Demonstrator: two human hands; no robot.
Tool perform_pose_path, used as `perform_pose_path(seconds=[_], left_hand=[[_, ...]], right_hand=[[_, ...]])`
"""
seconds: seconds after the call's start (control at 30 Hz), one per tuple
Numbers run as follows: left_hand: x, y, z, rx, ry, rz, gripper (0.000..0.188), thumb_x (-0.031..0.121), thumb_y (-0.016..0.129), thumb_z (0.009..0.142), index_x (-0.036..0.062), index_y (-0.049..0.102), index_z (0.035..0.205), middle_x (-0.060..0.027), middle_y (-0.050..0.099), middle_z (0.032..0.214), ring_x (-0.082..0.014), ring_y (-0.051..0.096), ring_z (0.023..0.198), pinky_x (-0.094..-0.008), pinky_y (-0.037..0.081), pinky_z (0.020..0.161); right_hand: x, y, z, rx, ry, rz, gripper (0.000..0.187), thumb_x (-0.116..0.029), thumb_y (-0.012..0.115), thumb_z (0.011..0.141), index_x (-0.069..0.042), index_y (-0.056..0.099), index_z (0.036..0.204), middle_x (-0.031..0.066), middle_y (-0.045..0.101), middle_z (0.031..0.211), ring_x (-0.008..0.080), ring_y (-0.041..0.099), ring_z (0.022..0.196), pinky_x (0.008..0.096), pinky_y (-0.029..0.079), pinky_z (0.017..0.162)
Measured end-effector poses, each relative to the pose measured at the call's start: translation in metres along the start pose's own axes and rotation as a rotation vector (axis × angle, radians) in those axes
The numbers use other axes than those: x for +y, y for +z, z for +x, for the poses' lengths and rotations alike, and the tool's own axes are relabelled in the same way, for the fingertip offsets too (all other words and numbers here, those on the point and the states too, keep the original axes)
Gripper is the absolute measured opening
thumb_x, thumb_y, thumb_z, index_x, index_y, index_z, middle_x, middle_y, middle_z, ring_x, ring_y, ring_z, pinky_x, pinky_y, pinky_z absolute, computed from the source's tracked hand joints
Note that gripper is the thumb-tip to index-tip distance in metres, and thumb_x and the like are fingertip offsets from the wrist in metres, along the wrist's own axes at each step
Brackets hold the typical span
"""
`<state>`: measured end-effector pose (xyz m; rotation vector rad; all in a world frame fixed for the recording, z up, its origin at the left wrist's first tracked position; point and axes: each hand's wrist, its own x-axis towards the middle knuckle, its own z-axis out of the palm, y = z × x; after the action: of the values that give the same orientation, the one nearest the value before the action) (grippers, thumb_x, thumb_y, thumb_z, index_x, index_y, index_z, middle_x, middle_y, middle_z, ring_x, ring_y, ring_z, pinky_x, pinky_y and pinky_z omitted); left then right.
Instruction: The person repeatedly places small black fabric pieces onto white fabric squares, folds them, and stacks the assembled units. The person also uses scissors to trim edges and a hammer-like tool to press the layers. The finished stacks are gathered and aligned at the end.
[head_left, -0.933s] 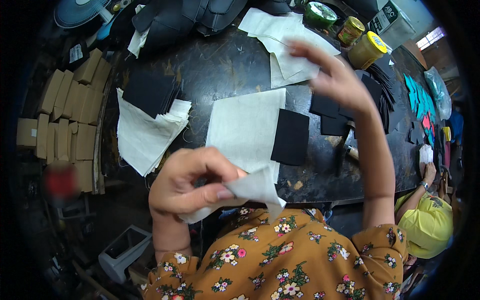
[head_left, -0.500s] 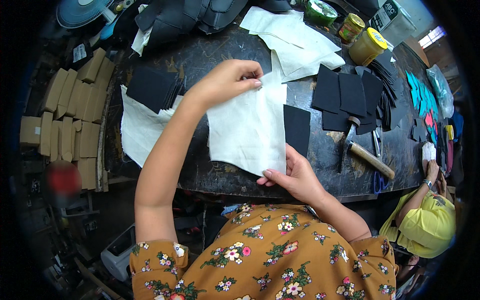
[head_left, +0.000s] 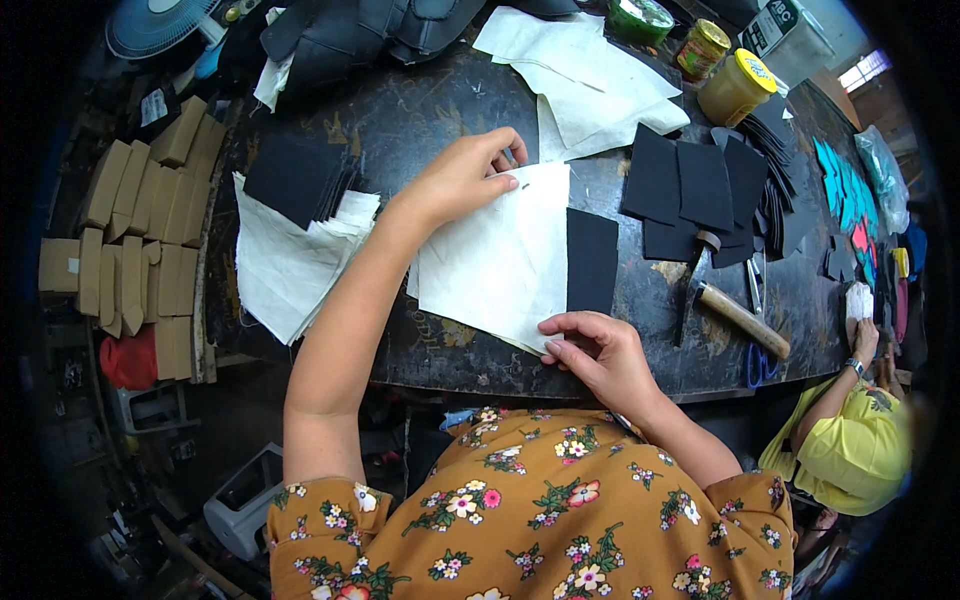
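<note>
A white cloth piece (head_left: 492, 265) lies on the dark worktable in front of me, with edges of more white layers showing under its left and lower sides. My left hand (head_left: 462, 178) pinches it at the top edge, fingers curled. At its lower right corner, my right hand (head_left: 603, 352) grips the cloth between thumb and fingers. A black rectangular piece (head_left: 592, 258) sticks out from beneath the cloth's right side. Left of my forearm, a stack of black pieces (head_left: 293, 180) rests on a pile of white cloth (head_left: 285, 265).
A wooden-handled hammer (head_left: 740, 318), scissors (head_left: 757, 362) and black pieces (head_left: 706, 185) lie right. Farther back are white sheets (head_left: 585, 80), a yellow-lidded jar (head_left: 736, 90) and black padded items (head_left: 375, 45). Cardboard boxes (head_left: 150, 215) stand left. Another person in yellow (head_left: 850, 440) sits right.
The white cloth, its lower edge curved and lifted before, has come down flat onto the white layers. My right hand has shifted slightly right, and my left hand slightly nearer to me.
</note>
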<state>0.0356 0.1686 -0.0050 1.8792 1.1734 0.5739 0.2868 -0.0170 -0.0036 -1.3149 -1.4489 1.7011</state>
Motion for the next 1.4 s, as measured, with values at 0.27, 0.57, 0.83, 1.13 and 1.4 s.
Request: perform_pose_path(seconds=[0.27,0.57,0.83,1.13,1.4], left_hand=[[0.001,0.006,0.002,0.052,0.0,0.058,0.024,0.007,0.076,0.094,0.0016,0.065,0.115,-0.0108,0.074,0.09,-0.017,0.068,0.084,-0.0329,0.053,0.078],[0.008,-0.009,-0.055,0.228,-0.066,0.224,0.043,0.014,0.076,0.093,0.0065,0.061,0.133,-0.0149,0.073,0.109,-0.0209,0.068,0.091,-0.0347,0.055,0.083],[0.0,0.035,-0.152,0.545,-0.201,-0.255,0.035,-0.004,0.073,0.091,-0.001,0.069,0.126,-0.0089,0.069,0.12,-0.0098,0.068,0.089,-0.0235,0.056,0.075],[-0.009,0.037,-0.144,0.662,-0.209,-0.079,0.04,-0.008,0.071,0.093,-0.004,0.068,0.133,-0.0112,0.066,0.135,-0.0073,0.068,0.087,-0.0209,0.055,0.066],[0.004,0.039,-0.147,0.68,-0.204,0.101,0.046,-0.005,0.071,0.093,0.0006,0.065,0.138,-0.0123,0.065,0.137,-0.0161,0.071,0.093,-0.0283,0.058,0.076]], right_hand=[[-0.006,0.005,0.006,-0.064,0.104,0.078,0.021,-0.004,0.068,0.106,0.003,0.073,0.125,0.0072,0.078,0.102,0.0121,0.077,0.092,0.0247,0.06,0.076],[-0.003,-0.003,0.008,-0.047,0.187,0.175,0.024,-0.006,0.065,0.108,0.004,0.07,0.128,0.0065,0.076,0.105,0.0122,0.077,0.09,0.0236,0.059,0.074],[-0.006,-0.003,0.008,-0.057,0.17,0.145,0.024,-0.006,0.064,0.108,0.004,0.07,0.129,0.0074,0.076,0.105,0.0126,0.077,0.093,0.0239,0.059,0.075],[-0.003,0.0,0.006,-0.053,0.12,0.113,0.024,-0.007,0.065,0.108,0.003,0.071,0.129,0.0063,0.076,0.104,0.0114,0.076,0.094,0.0237,0.059,0.075],[-0.011,-0.013,0.009,-0.069,0.1,-0.047,0.021,-0.009,0.071,0.104,0.0,0.074,0.123,0.0034,0.072,0.09,0.0077,0.07,0.078,0.0245,0.057,0.07]])
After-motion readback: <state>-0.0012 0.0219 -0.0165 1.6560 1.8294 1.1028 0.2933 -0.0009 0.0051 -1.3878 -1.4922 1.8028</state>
